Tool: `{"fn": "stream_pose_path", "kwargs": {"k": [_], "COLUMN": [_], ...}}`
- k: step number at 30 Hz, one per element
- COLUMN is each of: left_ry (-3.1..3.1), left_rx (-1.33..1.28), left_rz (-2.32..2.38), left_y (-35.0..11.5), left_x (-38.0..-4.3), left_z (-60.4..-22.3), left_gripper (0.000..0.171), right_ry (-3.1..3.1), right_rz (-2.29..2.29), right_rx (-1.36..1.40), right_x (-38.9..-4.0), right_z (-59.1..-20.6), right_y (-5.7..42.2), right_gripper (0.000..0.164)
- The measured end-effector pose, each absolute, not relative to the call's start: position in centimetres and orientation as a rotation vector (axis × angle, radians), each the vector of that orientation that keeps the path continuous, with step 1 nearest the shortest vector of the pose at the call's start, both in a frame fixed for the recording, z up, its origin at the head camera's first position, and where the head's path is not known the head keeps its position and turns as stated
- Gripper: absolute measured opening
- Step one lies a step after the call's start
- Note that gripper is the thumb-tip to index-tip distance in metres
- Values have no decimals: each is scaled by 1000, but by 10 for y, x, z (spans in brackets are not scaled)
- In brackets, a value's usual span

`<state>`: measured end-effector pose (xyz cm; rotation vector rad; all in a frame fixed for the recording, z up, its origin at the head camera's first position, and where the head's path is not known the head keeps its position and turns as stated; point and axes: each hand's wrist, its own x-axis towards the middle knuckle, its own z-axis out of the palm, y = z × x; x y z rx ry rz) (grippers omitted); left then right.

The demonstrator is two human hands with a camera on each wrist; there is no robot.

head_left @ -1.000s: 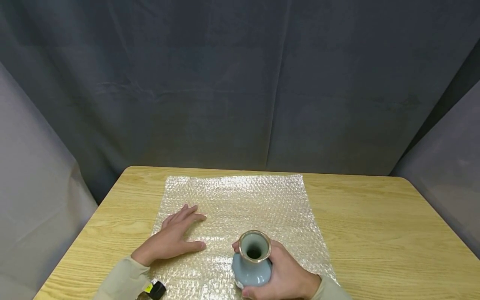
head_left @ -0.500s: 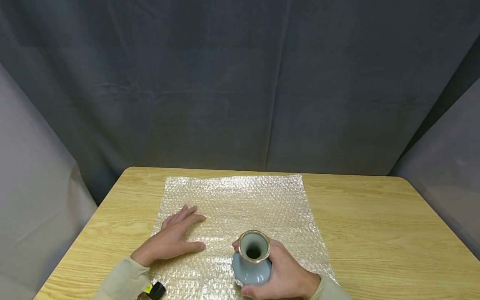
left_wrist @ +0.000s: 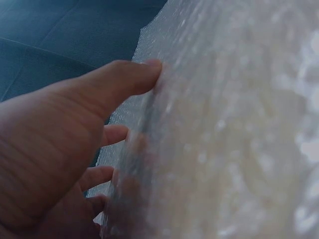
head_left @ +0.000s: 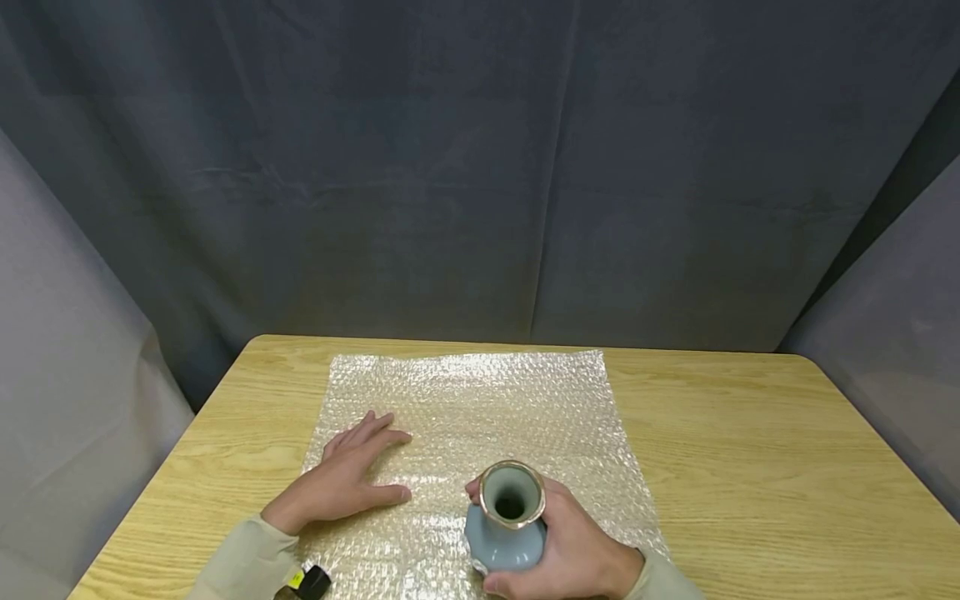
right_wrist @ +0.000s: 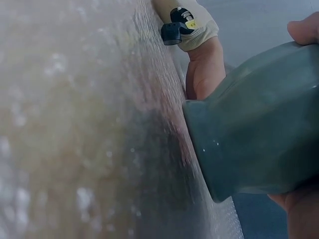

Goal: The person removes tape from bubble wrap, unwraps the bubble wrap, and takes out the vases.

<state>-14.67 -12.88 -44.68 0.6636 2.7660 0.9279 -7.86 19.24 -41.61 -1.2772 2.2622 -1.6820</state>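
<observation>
A blue-grey glazed vase [head_left: 504,546] with a brownish rim stands upright at the near middle of a bubble wrap sheet [head_left: 480,408]. My right hand [head_left: 573,546] grips it round the body from the right, thumb in front and fingertips showing behind the neck. In the right wrist view the foot of the vase [right_wrist: 259,124] is right at the bubble wrap. Over on the left, my left hand [head_left: 345,479] rests on the sheet with fingers spread and thumb pointing right. The left wrist view shows its fingertips touching the bubble wrap [left_wrist: 214,129].
The bubble wrap lies flat on a wooden table [head_left: 765,467] with rounded far corners. Behind the table hangs a dark curtain [head_left: 420,183], with pale cloth [head_left: 67,375] at the left side. A black wrist camera [head_left: 311,581] is strapped by the left sleeve.
Both hands, the vase and the bubble wrap hold nearly the same places. The vase's mouth has shifted very slightly to the right.
</observation>
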Motion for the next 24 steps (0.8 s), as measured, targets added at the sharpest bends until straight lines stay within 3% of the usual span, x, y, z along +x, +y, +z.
{"fn": "stream_pose_path", "kwargs": {"k": [24], "left_ry": [2749], "left_rx": [667], "left_rz": [942], "left_y": [-129], "left_x": [-146], "left_z": [-447], "left_gripper": [71], "right_ry": [2345], "right_rz": [-1719], "right_rx": [-1323], "right_x": [-87], "right_z": [-417], "right_y": [199], "right_gripper": [71]}}
